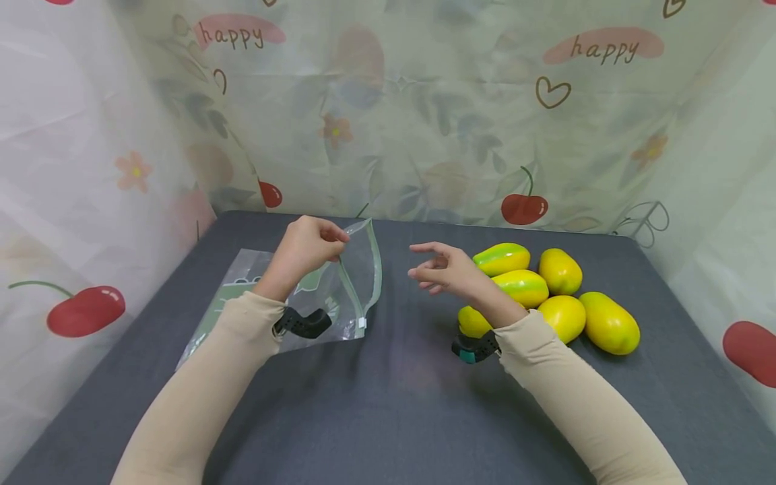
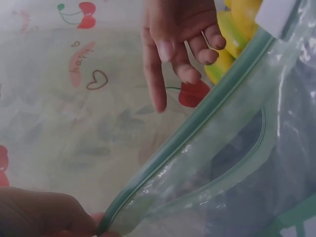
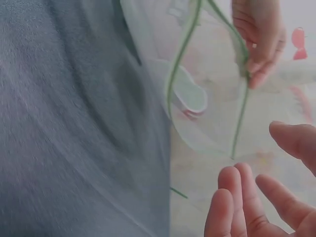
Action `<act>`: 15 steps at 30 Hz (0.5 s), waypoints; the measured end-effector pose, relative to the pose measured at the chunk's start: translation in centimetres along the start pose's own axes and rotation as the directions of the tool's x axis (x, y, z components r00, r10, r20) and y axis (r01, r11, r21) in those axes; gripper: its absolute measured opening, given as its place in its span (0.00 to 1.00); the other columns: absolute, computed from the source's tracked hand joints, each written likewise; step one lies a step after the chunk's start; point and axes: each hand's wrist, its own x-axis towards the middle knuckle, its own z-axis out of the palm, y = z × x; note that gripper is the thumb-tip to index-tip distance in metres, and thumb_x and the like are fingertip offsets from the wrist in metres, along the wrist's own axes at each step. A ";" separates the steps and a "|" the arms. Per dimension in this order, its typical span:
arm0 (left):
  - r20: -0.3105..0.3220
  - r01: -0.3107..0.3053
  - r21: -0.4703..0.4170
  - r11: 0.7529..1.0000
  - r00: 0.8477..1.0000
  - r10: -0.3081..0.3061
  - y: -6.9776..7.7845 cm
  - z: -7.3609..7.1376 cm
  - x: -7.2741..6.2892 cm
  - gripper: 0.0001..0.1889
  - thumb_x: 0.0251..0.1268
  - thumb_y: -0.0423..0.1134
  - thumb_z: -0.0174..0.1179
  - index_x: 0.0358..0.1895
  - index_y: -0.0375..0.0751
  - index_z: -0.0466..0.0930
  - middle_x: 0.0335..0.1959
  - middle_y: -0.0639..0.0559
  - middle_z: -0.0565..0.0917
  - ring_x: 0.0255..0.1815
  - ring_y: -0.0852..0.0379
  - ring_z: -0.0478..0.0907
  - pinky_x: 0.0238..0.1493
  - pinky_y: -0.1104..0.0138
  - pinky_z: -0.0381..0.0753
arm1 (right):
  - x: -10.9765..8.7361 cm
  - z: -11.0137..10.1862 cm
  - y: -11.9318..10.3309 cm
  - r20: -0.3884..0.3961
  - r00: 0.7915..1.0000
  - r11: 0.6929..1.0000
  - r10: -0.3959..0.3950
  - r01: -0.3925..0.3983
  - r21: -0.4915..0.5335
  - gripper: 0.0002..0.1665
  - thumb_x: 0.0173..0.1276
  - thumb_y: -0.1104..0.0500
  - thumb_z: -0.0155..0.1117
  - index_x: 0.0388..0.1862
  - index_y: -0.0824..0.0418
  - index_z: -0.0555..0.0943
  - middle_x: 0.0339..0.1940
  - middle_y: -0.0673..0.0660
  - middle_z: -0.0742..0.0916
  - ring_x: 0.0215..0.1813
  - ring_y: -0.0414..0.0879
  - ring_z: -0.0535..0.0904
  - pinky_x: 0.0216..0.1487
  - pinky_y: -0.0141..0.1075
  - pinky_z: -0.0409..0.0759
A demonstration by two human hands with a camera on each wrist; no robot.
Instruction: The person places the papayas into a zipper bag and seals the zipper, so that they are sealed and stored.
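Note:
A clear zip bag (image 1: 315,296) with a green-edged mouth and a white slider (image 1: 361,323) lies at the left of the table. My left hand (image 1: 312,244) pinches one green edge (image 2: 197,121) of its mouth, and the mouth gapes toward the right. Between the bag and the fruit, my right hand (image 1: 445,271) hovers above the table with fingers apart and nothing in them. In the right wrist view its fingers (image 3: 227,202) are spread below the bag's mouth, not touching it. Several yellow-green mangoes (image 1: 612,323) sit in a cluster beside and beyond the right wrist, which partly hides some.
The dark grey table (image 1: 388,411) is ringed by a patterned cloth curtain (image 1: 412,135) at the back and sides. A thin looped wire-like thing (image 1: 651,215) shows at the back right corner. Both wrists wear black straps (image 1: 306,325).

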 end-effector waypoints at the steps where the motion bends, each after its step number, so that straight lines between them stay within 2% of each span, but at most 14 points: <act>1: 0.001 0.001 -0.001 1.000 1.000 -0.001 0.0 0.0 0.0 0.12 0.61 0.36 0.55 0.43 0.47 0.87 0.43 0.49 0.86 0.37 0.53 0.86 0.32 0.64 0.75 | -0.2 -0.3 0.0 -0.004 1.000 1.000 -0.003 0.003 0.000 0.33 0.67 0.53 0.64 0.70 0.54 0.68 0.53 0.62 0.84 0.46 0.48 0.84 0.50 0.43 0.82; 7: 0.006 -0.003 -0.003 1.000 1.000 0.003 0.2 0.0 -0.2 0.13 0.61 0.35 0.55 0.44 0.47 0.87 0.43 0.49 0.86 0.37 0.53 0.86 0.30 0.65 0.75 | -1.4 -2.1 -0.1 -0.046 0.999 1.000 -0.014 0.014 -0.003 0.31 0.68 0.54 0.64 0.69 0.54 0.70 0.53 0.62 0.84 0.46 0.46 0.84 0.53 0.47 0.81; 15: 0.030 -0.010 -0.024 1.000 1.000 0.010 0.5 0.3 -0.4 0.14 0.61 0.34 0.53 0.45 0.48 0.86 0.43 0.50 0.86 0.38 0.53 0.86 0.35 0.63 0.77 | -3.1 -4.3 0.1 -0.113 0.994 0.999 -0.008 0.003 -0.044 0.34 0.68 0.50 0.63 0.70 0.56 0.68 0.54 0.63 0.82 0.49 0.46 0.84 0.52 0.38 0.82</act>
